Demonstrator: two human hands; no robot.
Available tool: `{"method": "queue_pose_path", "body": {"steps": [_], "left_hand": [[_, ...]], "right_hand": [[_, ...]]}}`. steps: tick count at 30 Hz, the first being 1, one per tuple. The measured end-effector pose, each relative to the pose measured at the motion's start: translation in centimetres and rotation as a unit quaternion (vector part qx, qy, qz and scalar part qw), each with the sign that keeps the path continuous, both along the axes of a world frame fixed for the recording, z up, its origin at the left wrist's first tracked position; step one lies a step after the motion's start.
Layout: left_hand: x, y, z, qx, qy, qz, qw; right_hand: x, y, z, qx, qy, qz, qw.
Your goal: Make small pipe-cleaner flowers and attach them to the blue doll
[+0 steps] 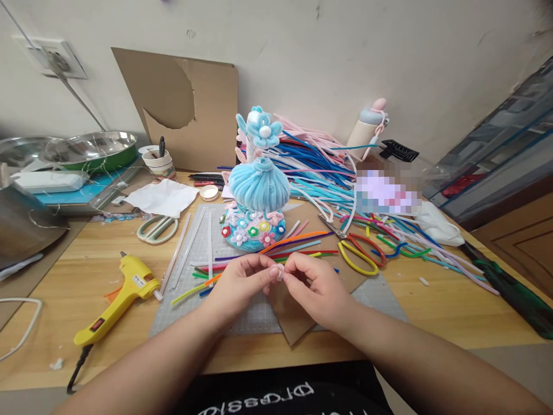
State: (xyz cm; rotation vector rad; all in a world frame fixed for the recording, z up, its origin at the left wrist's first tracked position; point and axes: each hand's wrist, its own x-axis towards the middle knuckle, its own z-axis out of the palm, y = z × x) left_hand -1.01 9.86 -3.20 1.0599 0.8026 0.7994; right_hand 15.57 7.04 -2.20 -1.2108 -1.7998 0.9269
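Note:
Between the fingertips of both hands is a small whitish piece [280, 272], probably a curled bit of pipe cleaner; most of it is hidden. My left hand [247, 279] pinches it from one side with thumb and index finger. On the other side, my right hand [318, 291] pinches it too. Just beyond stands a pipe-cleaner ornament [260, 187], with a pale blue pleated body, a blue flower on top and a base covered in small coloured flowers. Loose coloured pipe cleaners [224, 259] lie between it and my hands, on a grey cutting mat [173, 314].
A yellow glue gun [125, 297] lies at left, near pale-handled scissors [158, 229]. Scissors with yellow and red handles [358, 258] lie right. Behind them spreads a heap of pipe cleaners [319, 155]. A cardboard sheet [211, 109] leans on the wall; a bottle [365, 129] stands back right.

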Motion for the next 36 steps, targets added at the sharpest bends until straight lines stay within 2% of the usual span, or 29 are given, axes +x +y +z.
{"method": "queue_pose_path", "body": {"steps": [6,10,26,36], "left_hand": [[0.21,-0.15,0.22,-0.02,-0.036,-0.005,0.999],[0.38,-0.29,0.51,0.002,-0.007,0.004,1.0],[-0.01,-0.1,0.44,0.019,0.066,-0.001,0.998],[-0.17,-0.09,0.51,0.046,0.093,0.021,0.994]], "right_hand": [[-0.05,0.05,0.07,-0.014,-0.004,-0.025,1.0],[-0.03,0.03,0.01,-0.008,-0.015,-0.036,0.999],[-0.12,-0.14,-0.06,0.022,-0.024,-0.009,0.999],[-0.01,-0.1,0.1,0.02,-0.047,0.007,0.999]]}}
